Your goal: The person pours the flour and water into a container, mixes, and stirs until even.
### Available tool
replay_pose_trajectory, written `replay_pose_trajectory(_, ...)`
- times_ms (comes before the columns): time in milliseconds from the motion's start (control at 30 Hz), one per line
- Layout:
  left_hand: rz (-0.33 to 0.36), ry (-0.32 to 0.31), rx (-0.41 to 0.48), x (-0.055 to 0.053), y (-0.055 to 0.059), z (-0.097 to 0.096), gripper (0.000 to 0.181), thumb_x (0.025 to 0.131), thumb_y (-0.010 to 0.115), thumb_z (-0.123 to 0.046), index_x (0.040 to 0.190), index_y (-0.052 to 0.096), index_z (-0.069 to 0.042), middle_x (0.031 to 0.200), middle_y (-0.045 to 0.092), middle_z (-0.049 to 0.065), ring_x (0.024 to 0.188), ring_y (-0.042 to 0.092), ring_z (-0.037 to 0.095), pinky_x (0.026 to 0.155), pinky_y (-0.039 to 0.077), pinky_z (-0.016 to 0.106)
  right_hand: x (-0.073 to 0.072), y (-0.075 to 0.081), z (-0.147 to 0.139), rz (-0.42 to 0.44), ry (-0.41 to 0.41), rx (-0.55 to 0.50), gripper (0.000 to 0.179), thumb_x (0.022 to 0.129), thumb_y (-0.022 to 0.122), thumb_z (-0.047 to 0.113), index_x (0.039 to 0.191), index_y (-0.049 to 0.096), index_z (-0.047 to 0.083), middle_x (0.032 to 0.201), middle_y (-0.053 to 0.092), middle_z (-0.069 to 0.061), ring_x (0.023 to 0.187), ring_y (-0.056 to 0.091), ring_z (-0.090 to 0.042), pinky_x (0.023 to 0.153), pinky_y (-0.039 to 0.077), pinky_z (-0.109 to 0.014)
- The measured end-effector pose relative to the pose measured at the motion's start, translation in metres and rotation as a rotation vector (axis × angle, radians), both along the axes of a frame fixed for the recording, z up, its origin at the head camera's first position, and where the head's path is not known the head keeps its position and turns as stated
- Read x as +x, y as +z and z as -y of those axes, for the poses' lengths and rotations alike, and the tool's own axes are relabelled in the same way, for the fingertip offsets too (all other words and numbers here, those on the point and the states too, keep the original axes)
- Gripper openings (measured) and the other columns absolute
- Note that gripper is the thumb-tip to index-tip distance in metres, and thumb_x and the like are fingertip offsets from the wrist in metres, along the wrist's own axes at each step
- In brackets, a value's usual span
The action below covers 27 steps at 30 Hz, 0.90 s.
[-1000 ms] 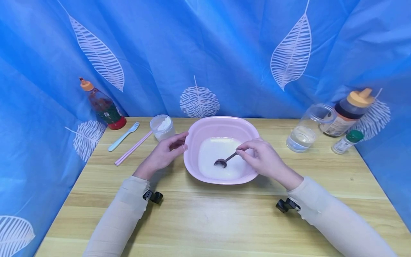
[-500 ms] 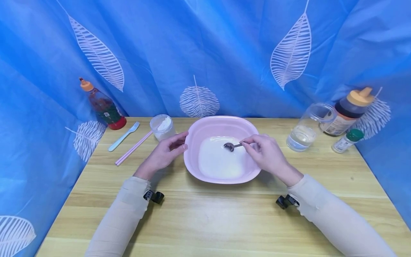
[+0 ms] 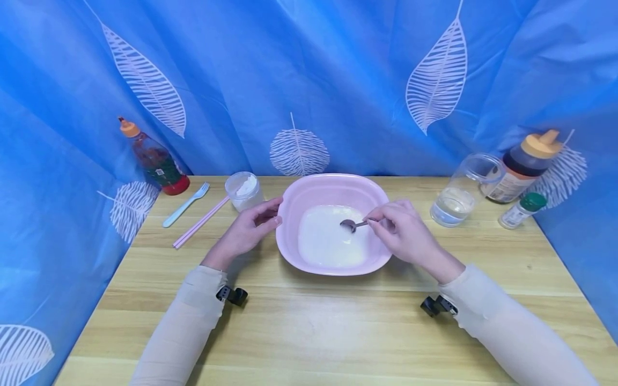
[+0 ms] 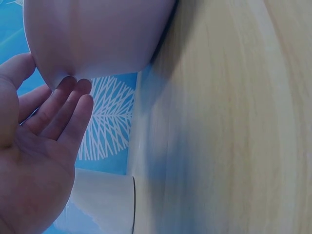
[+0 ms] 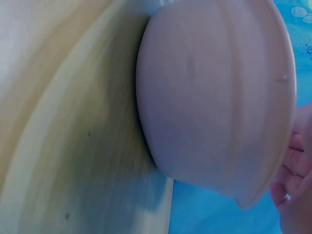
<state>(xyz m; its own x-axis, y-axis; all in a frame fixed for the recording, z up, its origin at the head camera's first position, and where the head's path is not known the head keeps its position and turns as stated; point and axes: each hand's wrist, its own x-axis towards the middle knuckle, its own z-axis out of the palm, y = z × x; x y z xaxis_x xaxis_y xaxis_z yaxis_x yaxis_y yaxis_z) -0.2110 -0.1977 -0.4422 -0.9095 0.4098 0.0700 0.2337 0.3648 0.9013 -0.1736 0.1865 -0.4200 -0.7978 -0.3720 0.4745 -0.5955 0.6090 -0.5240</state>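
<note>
Right fingers (image 3: 384,211) pinch the spoon (image 3: 348,225); left fingers (image 4: 77,119) touch the basin (image 3: 333,188).

The head view is bright, with pale glare on the table (image 3: 318,327), the wrist views dimmer.

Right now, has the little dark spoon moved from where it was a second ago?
Yes. Measured against the round leaf print on the curtain, the head of the spoon has shifted rightward and closer to that print.
</note>
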Motion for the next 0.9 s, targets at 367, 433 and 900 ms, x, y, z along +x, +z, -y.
replay_pose_trajectory(367,0.003,0.002,-0.001,0.002,0.002,-0.001,0.056,0.109,0.064,-0.017,0.161,0.048,-0.002,0.148,0.066,0.022,0.136,0.064,0.038,0.122,0.048,0.055,0.02,-0.002,0.002,0.064,0.103,-0.03,0.016,0.094,0.08,0.002,0.103,0.082,0.015,0.094,0.077,0.003,0.077,0.053,-0.012,0.065,0.047,-0.028)
replay_pose_trajectory(433,0.002,0.002,0.003,0.002,0.003,-0.001,0.055,0.109,0.064,-0.016,0.16,0.049,-0.001,0.148,0.065,0.023,0.135,0.064,0.039,0.122,0.047,0.056,0.021,-0.003,0.003,0.048,0.144,-0.053,0.017,0.093,0.079,0.001,0.102,0.081,0.015,0.094,0.077,0.003,0.073,0.052,-0.007,0.061,0.047,-0.025)
replay_pose_trajectory(900,0.01,0.008,0.015,0.003,0.004,-0.002,0.056,0.109,0.064,-0.017,0.16,0.049,-0.002,0.147,0.066,0.023,0.135,0.063,0.039,0.122,0.047,0.057,0.029,0.002,0.023,0.11,0.209,-0.018,0.016,0.095,0.08,0.007,0.102,0.085,0.02,0.1,0.081,0.013,0.104,0.068,-0.015,0.094,0.054,-0.029)
